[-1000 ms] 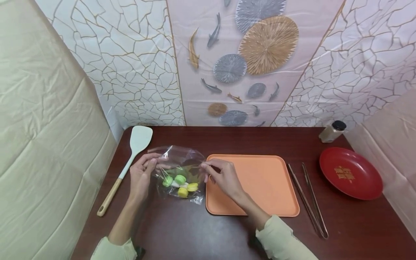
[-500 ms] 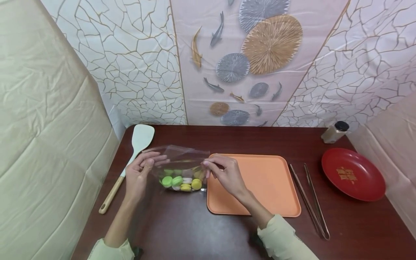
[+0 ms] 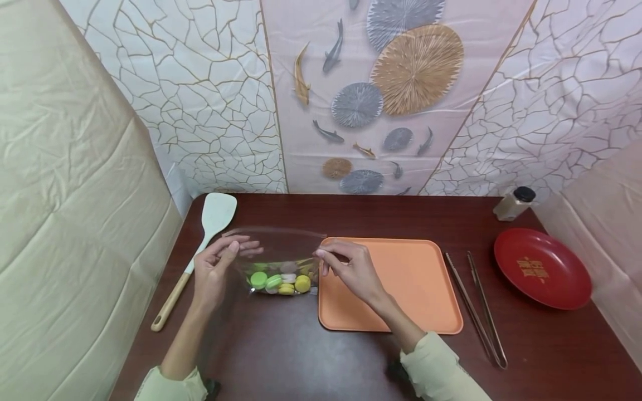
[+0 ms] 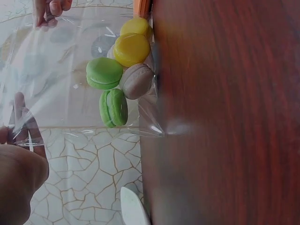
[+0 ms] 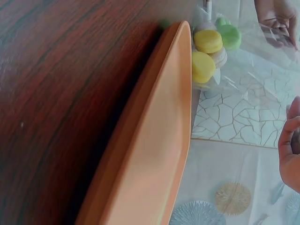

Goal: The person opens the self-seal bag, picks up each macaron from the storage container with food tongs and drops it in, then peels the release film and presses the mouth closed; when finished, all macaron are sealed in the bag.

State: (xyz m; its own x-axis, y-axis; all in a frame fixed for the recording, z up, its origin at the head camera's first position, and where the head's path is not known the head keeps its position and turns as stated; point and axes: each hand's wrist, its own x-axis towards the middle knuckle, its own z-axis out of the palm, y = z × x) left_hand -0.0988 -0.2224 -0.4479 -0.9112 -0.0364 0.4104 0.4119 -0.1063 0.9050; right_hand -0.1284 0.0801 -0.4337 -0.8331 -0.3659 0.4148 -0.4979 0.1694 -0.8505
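Observation:
A clear plastic zip bag hangs upright, spread between both hands left of the orange tray. Green macarons, yellow macarons and pale macarons lie along its bottom. My left hand pinches the bag's left edge near the top, with some fingers stretched behind the film. At the opposite edge, my right hand pinches the film between thumb and fingers. In the left wrist view the pale macaron leans against the green and yellow ones. The right wrist view shows the bag's bottom beyond the tray rim.
An orange tray lies under the right hand and forearm. Metal tongs, a red plate and a black-capped jar are to the right. At far left lies a white spatula with a wooden handle.
The bag has gone from slumped and crumpled to upright and stretched flat. The macarons have settled into a row at its bottom. Both hands keep their hold and have shifted only slightly.

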